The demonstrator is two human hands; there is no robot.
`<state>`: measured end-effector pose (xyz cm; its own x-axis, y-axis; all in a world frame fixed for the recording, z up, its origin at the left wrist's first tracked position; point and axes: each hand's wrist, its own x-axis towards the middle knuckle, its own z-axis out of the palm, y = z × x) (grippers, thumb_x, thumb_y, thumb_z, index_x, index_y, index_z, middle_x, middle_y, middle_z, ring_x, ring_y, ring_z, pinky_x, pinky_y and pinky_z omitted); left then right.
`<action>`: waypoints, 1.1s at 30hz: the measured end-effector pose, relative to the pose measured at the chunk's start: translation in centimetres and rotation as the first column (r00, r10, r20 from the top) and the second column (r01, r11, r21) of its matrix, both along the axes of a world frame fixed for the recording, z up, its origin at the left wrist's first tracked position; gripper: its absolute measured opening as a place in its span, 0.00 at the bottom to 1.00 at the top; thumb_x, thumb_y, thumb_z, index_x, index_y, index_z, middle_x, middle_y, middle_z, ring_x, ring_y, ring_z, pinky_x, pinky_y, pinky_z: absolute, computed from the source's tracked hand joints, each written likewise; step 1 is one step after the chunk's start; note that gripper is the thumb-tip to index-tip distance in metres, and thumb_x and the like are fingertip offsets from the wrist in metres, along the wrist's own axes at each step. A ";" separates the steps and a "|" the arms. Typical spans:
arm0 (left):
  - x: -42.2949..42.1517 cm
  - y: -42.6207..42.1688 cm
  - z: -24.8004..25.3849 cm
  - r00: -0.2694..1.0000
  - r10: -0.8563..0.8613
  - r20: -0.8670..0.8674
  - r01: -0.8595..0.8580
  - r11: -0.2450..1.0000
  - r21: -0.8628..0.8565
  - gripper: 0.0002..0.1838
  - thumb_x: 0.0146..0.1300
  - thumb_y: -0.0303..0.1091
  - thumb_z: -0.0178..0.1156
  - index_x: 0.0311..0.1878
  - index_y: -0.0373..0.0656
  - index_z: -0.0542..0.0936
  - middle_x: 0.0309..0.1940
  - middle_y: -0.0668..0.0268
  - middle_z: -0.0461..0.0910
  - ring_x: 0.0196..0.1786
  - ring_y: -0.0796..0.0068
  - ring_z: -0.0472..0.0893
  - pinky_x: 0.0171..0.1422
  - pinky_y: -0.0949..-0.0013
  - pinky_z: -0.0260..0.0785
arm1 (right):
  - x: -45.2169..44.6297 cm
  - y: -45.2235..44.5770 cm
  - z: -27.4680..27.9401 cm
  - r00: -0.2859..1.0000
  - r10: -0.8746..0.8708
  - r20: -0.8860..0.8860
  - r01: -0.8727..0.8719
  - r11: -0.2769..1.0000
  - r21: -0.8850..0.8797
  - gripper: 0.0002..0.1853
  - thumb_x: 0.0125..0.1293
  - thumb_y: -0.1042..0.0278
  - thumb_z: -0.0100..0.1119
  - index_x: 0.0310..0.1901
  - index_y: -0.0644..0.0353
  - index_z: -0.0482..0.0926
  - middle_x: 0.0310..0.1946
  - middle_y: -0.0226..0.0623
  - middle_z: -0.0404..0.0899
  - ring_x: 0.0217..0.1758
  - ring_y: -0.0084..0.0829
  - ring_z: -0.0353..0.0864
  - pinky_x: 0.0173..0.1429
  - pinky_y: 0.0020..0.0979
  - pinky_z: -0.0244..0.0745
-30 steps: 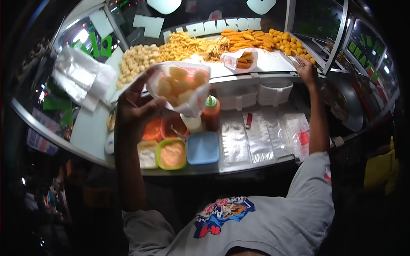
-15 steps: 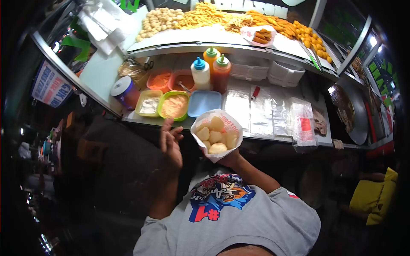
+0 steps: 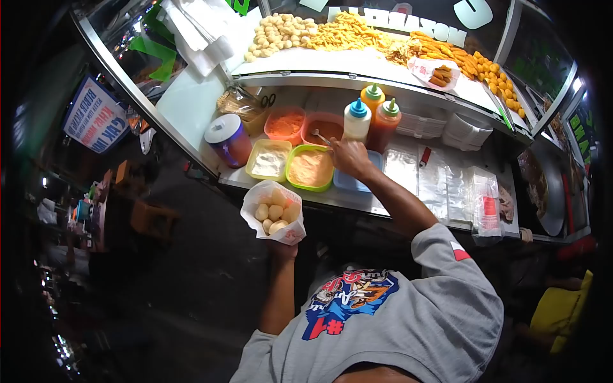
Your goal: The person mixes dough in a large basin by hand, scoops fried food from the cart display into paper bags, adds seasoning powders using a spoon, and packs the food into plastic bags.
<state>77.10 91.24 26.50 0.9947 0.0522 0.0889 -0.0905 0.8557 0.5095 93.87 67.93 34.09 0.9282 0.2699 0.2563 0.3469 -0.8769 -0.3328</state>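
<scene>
My left hand [image 3: 282, 247] holds a white paper bag [image 3: 294, 233] from below, its top open, with several pale round balls [image 3: 276, 211] inside. My right hand [image 3: 350, 156] is over the counter with its fingers closed at the handle of a spoon [image 3: 321, 136], which rests in the tub of dark red sauce [image 3: 311, 126]. Beneath that hand lie the blue-lidded box [image 3: 359, 182] and the green tub of light orange powder [image 3: 310, 168]. A yellow tub of white powder [image 3: 269, 159] and a tub of orange powder [image 3: 284, 124] stand to the left.
Three squeeze bottles [image 3: 384, 124] stand close behind my right hand. A purple jar [image 3: 228, 140] is at the counter's left end. Plastic bags [image 3: 432, 185] lie to the right, below foam boxes [image 3: 466, 131]. Fried food [image 3: 348, 32] lines the upper shelf, with tongs [image 3: 500, 107] at its right.
The bag of balls has passed from my right hand to my left and moved left. My right hand has reached up to the spoon in the dark red sauce. The view has shifted.
</scene>
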 end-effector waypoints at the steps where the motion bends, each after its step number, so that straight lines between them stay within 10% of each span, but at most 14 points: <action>1: 0.6 0.4 0.2 0.997 0.034 -0.063 -0.035 0.999 -0.023 0.33 0.67 0.59 0.49 0.68 0.51 0.62 0.64 0.62 0.68 0.64 0.59 0.71 0.66 0.49 0.67 | 1.6 0.1 -1.5 0.999 0.027 -0.025 -0.028 0.999 -0.044 0.08 0.58 0.68 0.56 0.32 0.64 0.80 0.26 0.54 0.81 0.31 0.49 0.84 0.34 0.46 0.79; 5: 2.8 2.3 -0.3 0.975 0.089 -0.203 -0.121 0.981 -0.149 0.31 0.68 0.56 0.49 0.68 0.50 0.63 0.63 0.63 0.69 0.64 0.60 0.71 0.67 0.52 0.67 | 3.7 0.4 -2.8 0.998 -0.056 -0.034 0.060 0.992 0.109 0.08 0.57 0.71 0.53 0.31 0.62 0.82 0.26 0.52 0.81 0.32 0.47 0.84 0.37 0.46 0.78; 9: 4.1 3.6 0.3 0.994 0.104 -0.040 -0.102 0.994 0.034 0.29 0.68 0.54 0.49 0.68 0.49 0.64 0.63 0.63 0.69 0.64 0.60 0.71 0.67 0.52 0.67 | 5.1 4.0 -1.2 0.994 -0.068 0.088 -0.012 0.723 0.691 0.07 0.60 0.70 0.55 0.30 0.62 0.80 0.28 0.46 0.82 0.32 0.47 0.82 0.37 0.43 0.76; 17: 5.7 4.5 2.7 0.930 0.290 -0.225 -0.283 0.957 0.065 0.27 0.70 0.53 0.45 0.67 0.50 0.64 0.61 0.63 0.71 0.63 0.60 0.72 0.65 0.54 0.68 | 4.9 2.7 -0.7 0.961 0.133 0.244 -0.196 0.947 0.255 0.08 0.61 0.75 0.54 0.41 0.61 0.80 0.33 0.45 0.78 0.38 0.47 0.80 0.42 0.42 0.76; 24: 7.5 6.4 0.6 0.924 0.279 -0.260 -0.283 0.959 0.024 0.33 0.68 0.61 0.44 0.68 0.50 0.64 0.63 0.64 0.68 0.65 0.62 0.70 0.68 0.55 0.64 | 9.3 7.7 -0.7 0.925 0.007 0.380 -0.257 0.748 0.612 0.07 0.60 0.77 0.58 0.39 0.65 0.82 0.30 0.48 0.82 0.31 0.41 0.83 0.36 0.33 0.76; 27: 8.0 6.3 1.3 0.913 0.305 -0.273 -0.291 0.952 0.090 0.39 0.66 0.68 0.42 0.70 0.49 0.61 0.66 0.64 0.65 0.67 0.61 0.67 0.70 0.55 0.61 | 10.2 9.1 -2.6 0.992 0.042 0.117 -0.110 0.745 0.658 0.07 0.61 0.75 0.58 0.39 0.65 0.83 0.26 0.45 0.82 0.27 0.25 0.82 0.32 0.29 0.75; 33: 8.4 7.1 0.2 0.925 0.294 -0.241 -0.297 0.955 0.026 0.38 0.66 0.65 0.46 0.70 0.50 0.60 0.66 0.65 0.66 0.67 0.61 0.67 0.70 0.55 0.62 | 10.1 8.9 -3.3 0.978 0.055 -0.203 0.171 0.349 0.921 0.08 0.62 0.75 0.55 0.37 0.68 0.83 0.23 0.38 0.81 0.21 0.21 0.78 0.27 0.24 0.73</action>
